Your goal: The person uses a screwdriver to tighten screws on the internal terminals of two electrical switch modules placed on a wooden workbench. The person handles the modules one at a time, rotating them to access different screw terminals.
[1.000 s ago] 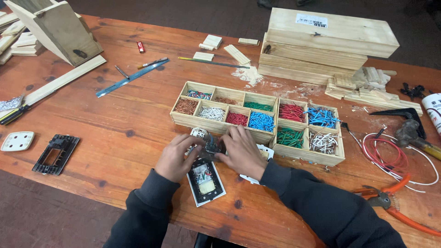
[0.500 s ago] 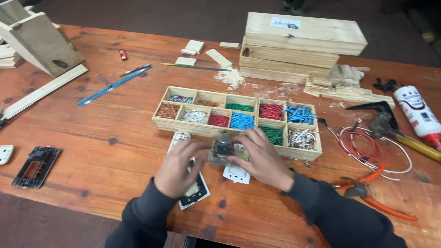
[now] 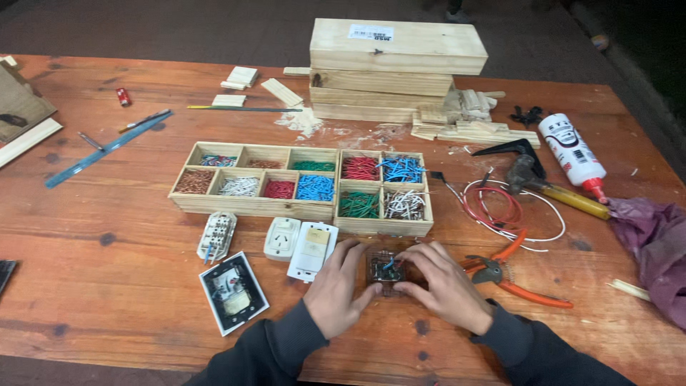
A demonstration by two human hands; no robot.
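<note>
resting on the wooden worktop [image 3: 107, 264], a small clear plastic module [image 3: 386, 270] with a blue wire sits pinched between the left hand [image 3: 341, 289] and right hand [image 3: 443, 286], fingers closed around its edges. it looks light, rigid and somewhat fragile, best held by its sides. orange pliers [image 3: 514, 275] lie just beside the right hand.

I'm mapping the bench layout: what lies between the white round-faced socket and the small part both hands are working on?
In the head view, a white rocker switch lies between the white socket and the small clear module; the left hand touches the module.
</note>
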